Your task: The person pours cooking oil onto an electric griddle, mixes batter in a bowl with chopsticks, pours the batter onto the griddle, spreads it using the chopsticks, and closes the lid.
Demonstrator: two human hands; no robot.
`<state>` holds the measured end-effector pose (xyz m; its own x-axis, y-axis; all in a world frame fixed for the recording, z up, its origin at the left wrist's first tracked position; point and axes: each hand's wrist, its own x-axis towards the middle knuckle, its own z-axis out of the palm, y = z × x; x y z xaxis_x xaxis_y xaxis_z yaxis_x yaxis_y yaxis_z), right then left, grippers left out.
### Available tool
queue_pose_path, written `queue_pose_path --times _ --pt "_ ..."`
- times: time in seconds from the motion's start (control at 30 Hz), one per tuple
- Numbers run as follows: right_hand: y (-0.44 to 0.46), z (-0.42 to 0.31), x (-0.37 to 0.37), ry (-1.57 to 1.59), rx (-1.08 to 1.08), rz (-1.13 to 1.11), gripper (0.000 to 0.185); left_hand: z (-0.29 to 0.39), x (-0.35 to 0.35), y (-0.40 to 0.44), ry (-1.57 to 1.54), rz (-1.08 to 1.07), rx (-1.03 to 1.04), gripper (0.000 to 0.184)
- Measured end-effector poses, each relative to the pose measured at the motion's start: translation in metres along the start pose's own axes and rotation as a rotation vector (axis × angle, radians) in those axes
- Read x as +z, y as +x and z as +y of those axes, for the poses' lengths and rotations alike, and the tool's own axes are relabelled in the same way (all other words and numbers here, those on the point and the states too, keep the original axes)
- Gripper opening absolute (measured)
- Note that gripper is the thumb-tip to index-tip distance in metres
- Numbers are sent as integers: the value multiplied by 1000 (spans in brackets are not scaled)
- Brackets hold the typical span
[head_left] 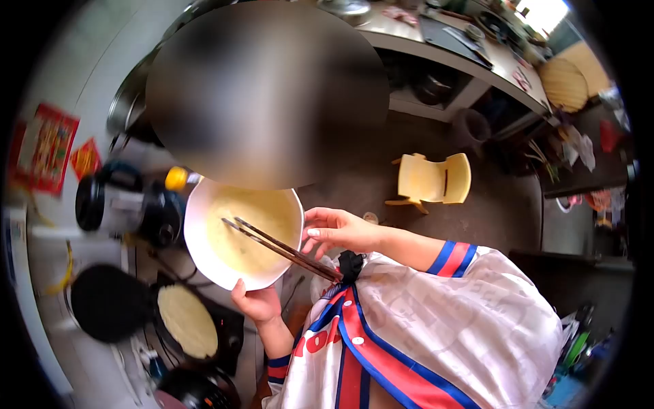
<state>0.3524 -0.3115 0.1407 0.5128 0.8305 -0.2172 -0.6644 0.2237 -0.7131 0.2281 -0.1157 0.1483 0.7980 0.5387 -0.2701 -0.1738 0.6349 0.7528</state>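
Observation:
A white bowl (197, 255) with a wavy rim holds pale yellow batter (235, 204) and is tilted toward me. My left hand (257, 301) grips its near lower edge, thumb over the rim. At the opposite side, my right hand (340, 230) has its fingers curled against the bowl's outer wall. Dark chopsticks (272, 247) stand in the batter, leaning over the rim toward my shirt. Below the bowl, a round pale flatbread (187, 320) lies on a black electric griddle whose lid (109, 303) is raised.
A black jug-like appliance (122, 208) and a yellow-capped bottle (177, 178) stand beyond the bowl. A dark round cooker (197, 390) is near the griddle. A small yellow chair (432, 178) is on the floor, below a counter (409, 46). A large blurred oval covers the upper middle.

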Motion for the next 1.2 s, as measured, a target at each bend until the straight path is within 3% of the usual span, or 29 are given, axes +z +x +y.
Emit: queue_pose_path --times 0.07,0.2,0.37,0.5,0.77,0.87,0.93,1.07,1.2 --pt "-20 -36 -32 13 -60 52 57 -33 50 21 -4 -68 -96 64" --pt "-60 -105 -98 -35 -125 295 61 -102 143 63 -15 -264 -255 64" --pt "-86 -167 -177 10 -212 575 59 -179 245 114 20 -489 -381 56" --pt "-91 -208 -238 93 -332 683 48 -228 321 153 127 -495 -442 58" --pt "-60 -288 -331 158 -503 966 39 -315 417 279 193 -846 -705 56" --pt "-47 -329 -362 266 -603 1024 38 -336 481 323 250 -973 -729 61" --pt "-43 -351 -394 276 -607 1066 38 -342 518 342 581 -1013 -585 68" --pt "-38 -394 -452 276 -625 1178 38 -356 554 390 703 -1006 -442 81" --pt "-40 -428 -544 286 -632 1215 33 -369 566 438 763 -969 -526 61"
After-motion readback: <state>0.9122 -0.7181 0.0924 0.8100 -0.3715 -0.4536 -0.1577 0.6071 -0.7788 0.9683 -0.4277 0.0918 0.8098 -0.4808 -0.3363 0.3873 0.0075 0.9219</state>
